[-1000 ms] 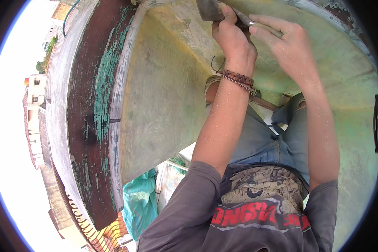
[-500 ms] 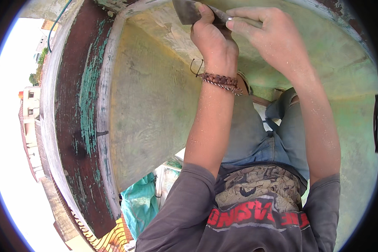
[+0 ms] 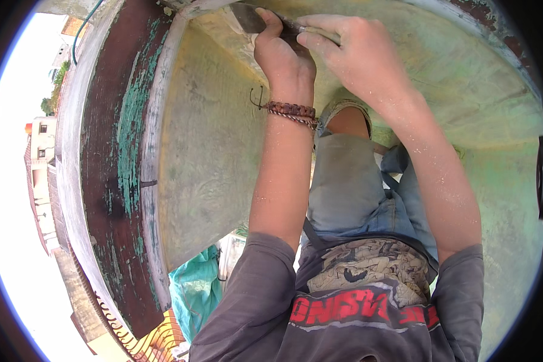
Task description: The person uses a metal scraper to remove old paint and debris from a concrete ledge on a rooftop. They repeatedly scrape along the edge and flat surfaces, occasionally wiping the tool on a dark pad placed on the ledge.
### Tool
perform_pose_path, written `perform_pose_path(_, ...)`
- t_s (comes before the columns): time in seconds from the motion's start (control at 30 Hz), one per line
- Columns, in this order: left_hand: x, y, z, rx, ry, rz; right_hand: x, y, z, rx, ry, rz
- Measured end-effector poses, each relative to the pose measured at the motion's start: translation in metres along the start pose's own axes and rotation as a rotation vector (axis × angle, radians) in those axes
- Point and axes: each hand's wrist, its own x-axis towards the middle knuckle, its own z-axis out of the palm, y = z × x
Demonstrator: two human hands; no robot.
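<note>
A scraper with a wide, dark metal blade (image 3: 246,18) is at the top of the view, its blade at the pale, patchy plastered surface. My left hand (image 3: 283,60) is closed round the blade end, the thumb lying along the metal. To its right, my right hand (image 3: 362,57) grips the scraper's handle (image 3: 323,35) between thumb and fingers. The blade's edge looks close to the surface; I cannot tell whether it touches. Pale dust specks dot both forearms, and a braided bracelet (image 3: 291,110) circles my left wrist.
At left runs a dark brown wooden beam (image 3: 102,181) with flaking turquoise paint. A yellowish-green wall (image 3: 211,133) stands beside it. Below hang a turquoise sheet (image 3: 196,289) and a yellow metal grille (image 3: 157,341). My shod foot (image 3: 347,114) is below my hands. Buildings show outside.
Both hands and the scraper have shifted left together, with the grip unchanged. My bent leg and shoe now show more fully between the forearms.
</note>
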Motion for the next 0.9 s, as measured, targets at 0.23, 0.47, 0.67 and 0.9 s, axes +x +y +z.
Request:
perform_pose_path(0.23, 0.004, 0.007, -0.01, -0.042, 0.059, -0.03, 0.006, -0.001, 0.017, -0.082, -0.002, 0.022)
perform_pose_path(0.47, 0.005, 0.0, -0.011, -0.107, 0.084, 0.007, 0.011, 0.002, 0.013, -0.083, -0.029, -0.018)
perform_pose_path(0.67, 0.009, 0.019, -0.017, -0.087, 0.069, -0.016, 0.014, -0.004, 0.026, -0.105, -0.059, -0.051)
perform_pose_path(0.9, -0.011, -0.057, 0.022, -0.264, 0.031, -0.086, -0.014, 0.024, -0.039, -0.051, 0.004, 0.035)
